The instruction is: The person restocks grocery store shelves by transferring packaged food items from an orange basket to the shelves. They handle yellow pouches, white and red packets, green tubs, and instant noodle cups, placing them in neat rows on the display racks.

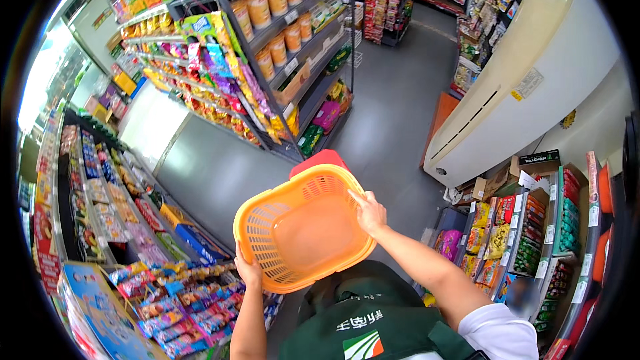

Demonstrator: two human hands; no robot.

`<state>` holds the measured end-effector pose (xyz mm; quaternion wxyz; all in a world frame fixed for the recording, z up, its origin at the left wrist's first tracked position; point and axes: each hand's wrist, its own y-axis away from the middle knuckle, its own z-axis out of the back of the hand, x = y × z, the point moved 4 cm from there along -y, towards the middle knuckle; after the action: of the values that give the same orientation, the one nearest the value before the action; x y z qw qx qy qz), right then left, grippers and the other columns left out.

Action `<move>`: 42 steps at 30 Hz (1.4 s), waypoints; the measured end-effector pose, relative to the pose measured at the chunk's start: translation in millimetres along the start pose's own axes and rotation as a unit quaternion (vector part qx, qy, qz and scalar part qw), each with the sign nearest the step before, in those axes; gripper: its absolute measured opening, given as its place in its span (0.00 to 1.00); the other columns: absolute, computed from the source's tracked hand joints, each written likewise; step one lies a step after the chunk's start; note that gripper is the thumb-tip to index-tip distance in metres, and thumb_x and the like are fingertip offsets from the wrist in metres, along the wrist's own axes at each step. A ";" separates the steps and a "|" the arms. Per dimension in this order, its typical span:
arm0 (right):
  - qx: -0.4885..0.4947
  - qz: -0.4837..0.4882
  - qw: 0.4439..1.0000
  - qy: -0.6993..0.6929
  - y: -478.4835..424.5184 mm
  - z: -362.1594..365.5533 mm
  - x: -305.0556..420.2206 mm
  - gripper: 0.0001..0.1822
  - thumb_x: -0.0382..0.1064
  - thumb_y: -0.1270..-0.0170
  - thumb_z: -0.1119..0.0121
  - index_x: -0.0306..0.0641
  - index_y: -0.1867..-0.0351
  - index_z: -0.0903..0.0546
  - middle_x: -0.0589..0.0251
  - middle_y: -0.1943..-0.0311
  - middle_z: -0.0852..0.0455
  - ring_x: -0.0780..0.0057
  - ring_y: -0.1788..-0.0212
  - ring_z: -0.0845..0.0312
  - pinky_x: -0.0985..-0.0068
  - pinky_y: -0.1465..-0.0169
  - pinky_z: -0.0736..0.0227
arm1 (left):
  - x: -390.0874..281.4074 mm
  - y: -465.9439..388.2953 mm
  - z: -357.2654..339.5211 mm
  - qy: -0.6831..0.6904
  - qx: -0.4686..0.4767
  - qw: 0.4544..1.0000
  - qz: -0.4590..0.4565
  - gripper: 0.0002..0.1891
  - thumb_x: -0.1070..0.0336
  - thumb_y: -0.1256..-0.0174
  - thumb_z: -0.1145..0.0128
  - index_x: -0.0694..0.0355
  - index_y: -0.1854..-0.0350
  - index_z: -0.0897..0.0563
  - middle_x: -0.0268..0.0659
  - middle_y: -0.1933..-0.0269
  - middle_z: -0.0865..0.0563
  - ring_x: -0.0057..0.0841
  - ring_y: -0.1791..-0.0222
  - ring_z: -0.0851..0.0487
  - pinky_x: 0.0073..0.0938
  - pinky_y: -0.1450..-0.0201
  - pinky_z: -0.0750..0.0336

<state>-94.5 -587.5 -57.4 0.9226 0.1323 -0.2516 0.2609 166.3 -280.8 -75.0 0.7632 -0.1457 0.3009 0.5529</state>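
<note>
I hold an orange plastic shopping basket (315, 237) with slotted sides out in front of my body, and I look down into its open top. Nothing lies inside it. The rim shows a doubled edge along the right side; I cannot tell whether a second basket is nested beneath. My left hand (248, 268) grips the near left side of the rim. On the right side, my right hand (370, 212) is closed over the rim, fingers reaching inside. Just beyond the basket's far edge a red object (320, 161) shows, mostly hidden behind it. A dark green apron (360, 320) bears writing.
A grey shelf unit (295, 72) with canisters and bagged snacks stands ahead. Snack shelves (115, 195) and a rack of small packets (190, 310) line the left. To the right are a tall white cabinet appliance (520, 75) and candy shelves (520, 235). Grey floor (400, 85) runs between.
</note>
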 end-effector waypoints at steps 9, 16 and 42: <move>-0.041 -0.057 0.998 -0.005 -59.1 31.8 4.2 0.30 0.31 0.39 0.50 0.69 0.37 0.30 0.58 0.50 0.28 0.55 0.62 0.20 0.60 0.59 0.23 | -72.3 -87.6 -40.1 -0.011 -0.004 0.998 -0.060 0.41 0.84 0.47 0.47 0.43 0.30 0.39 0.44 0.54 0.26 0.44 0.51 0.24 0.39 0.46 0.29; -0.064 -0.054 0.995 -0.045 -102.7 35.2 -24.6 0.29 0.32 0.40 0.49 0.67 0.38 0.29 0.58 0.50 0.28 0.54 0.64 0.20 0.60 0.60 0.23 | -126.6 -120.6 -55.6 -0.051 0.008 0.997 -0.052 0.39 0.83 0.45 0.48 0.44 0.30 0.38 0.44 0.52 0.26 0.43 0.49 0.24 0.39 0.45 0.29; -0.063 -0.052 0.996 -0.025 -310.7 226.6 -196.5 0.30 0.31 0.41 0.48 0.67 0.38 0.28 0.59 0.49 0.25 0.59 0.60 0.19 0.63 0.55 0.23 | -392.8 -156.5 -210.2 0.114 0.058 0.977 -0.168 0.36 0.84 0.47 0.46 0.56 0.33 0.35 0.48 0.43 0.24 0.42 0.43 0.24 0.35 0.40 0.30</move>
<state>-158.6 -1011.5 -7.3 0.9347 0.0930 -0.2835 0.1929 168.0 -748.7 -11.8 0.8131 -0.2114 0.3888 0.3782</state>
